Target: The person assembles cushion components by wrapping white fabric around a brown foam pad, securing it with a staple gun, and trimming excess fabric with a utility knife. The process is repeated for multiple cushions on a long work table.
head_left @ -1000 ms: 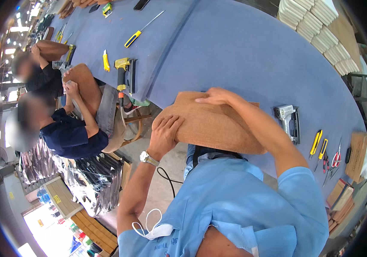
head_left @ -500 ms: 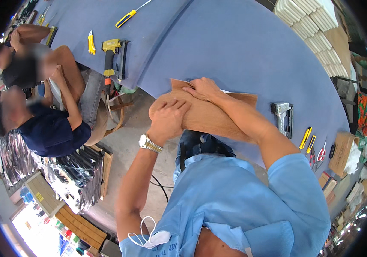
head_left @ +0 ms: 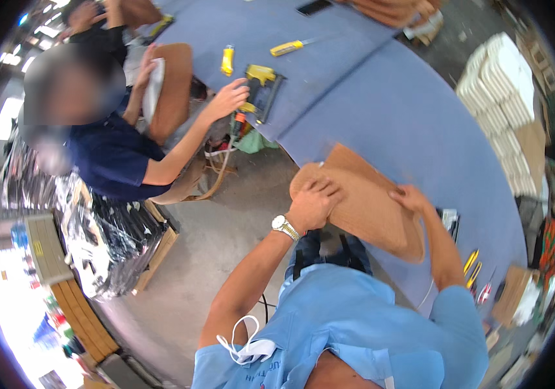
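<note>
A brown panel with a rounded left end and a loose flap of brown covering along its far side is held over the near edge of the table. My left hand lies on its rounded end, fingers curled on the brown surface and thumb side out of sight. On the far right edge my right hand grips the panel, its fingertips blurred and partly hidden. A silver staple gun lies just beyond my right forearm, which covers part of it.
At left a co-worker's hand is on a yellow-and-black air staple gun. A screwdriver and a yellow cutter lie on the blue table. Yellow cutters lie at right. White stacked pads stand beyond.
My right hand has shifted from the panel's far left side to its right edge, and the panel has turned. The co-worker has reached out to the air staple gun. My view has swung left.
</note>
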`<state>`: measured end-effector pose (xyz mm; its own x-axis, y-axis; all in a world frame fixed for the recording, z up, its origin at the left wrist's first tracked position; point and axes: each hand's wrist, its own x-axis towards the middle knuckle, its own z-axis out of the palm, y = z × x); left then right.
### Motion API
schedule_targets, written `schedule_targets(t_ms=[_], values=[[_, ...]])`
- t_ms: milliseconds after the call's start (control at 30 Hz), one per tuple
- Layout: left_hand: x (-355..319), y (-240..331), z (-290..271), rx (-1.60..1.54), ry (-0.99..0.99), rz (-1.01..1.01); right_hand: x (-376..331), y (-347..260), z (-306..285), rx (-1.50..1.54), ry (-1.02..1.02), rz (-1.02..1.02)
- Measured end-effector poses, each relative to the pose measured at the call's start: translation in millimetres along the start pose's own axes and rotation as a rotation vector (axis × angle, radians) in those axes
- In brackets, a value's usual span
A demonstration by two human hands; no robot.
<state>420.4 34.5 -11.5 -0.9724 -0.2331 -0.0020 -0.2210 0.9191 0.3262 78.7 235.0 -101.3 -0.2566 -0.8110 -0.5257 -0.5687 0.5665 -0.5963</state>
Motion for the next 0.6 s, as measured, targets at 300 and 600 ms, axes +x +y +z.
schedule_targets(t_ms=[300, 600], values=[[127.4, 55.6, -91.7, 0.392, 0.27, 0.262, -90.9, 21.8, 40.0, 1.014, 0.419, 0.148], [58.7, 210.5, 74.5, -0.664, 0.532, -0.318, -126.0, -0.6, 76.1, 1.105, 0.447, 0.13]])
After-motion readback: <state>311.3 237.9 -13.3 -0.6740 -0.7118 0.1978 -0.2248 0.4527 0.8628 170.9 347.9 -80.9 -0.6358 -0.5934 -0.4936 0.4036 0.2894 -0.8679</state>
